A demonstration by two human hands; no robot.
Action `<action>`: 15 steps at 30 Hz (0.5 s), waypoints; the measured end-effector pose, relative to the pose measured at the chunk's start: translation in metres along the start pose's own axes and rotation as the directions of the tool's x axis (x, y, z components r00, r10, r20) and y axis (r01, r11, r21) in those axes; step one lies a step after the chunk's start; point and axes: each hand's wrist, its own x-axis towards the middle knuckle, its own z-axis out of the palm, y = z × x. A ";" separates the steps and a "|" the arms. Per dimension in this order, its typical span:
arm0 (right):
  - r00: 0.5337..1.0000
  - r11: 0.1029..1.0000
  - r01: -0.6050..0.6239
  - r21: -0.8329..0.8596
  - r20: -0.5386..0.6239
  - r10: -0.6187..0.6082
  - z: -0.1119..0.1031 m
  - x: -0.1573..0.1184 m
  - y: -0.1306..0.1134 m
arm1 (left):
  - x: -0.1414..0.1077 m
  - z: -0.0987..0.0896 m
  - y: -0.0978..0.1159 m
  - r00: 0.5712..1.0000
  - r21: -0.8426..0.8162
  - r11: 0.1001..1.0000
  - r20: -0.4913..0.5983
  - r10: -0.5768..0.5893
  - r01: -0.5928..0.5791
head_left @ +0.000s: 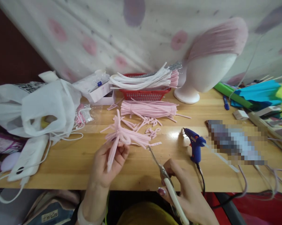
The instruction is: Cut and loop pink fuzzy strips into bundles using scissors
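Observation:
My left hand is closed round a bunch of pale pink pipe cleaners, gathered at the middle, with loops and arms sticking out to several sides. My right hand grips a pair of slender-jawed pliers with white handles. Their metal tip points up and left, right by the right-hand ends of the bunch; whether it touches them I cannot tell. Just behind lie short curled pink pieces and a thick bundle of long pink pipe cleaners.
A red basket of white and pink stems stands at the back, beside a white foam head. On the right are a blue glue gun with its cord and a blurred-out object. White bag and power strip lie left.

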 end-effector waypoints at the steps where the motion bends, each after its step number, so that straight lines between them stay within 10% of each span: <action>1: 1.000 1.000 -0.005 -0.011 0.028 0.006 -0.001 0.001 -0.003 | -0.001 0.003 0.001 0.999 -0.049 0.998 -0.006 -0.051 0.051; 15: 0.986 0.991 -0.051 -0.124 0.151 0.069 -0.006 0.012 -0.012 | -0.008 0.006 -0.012 0.991 -0.002 0.994 -0.071 -0.110 0.111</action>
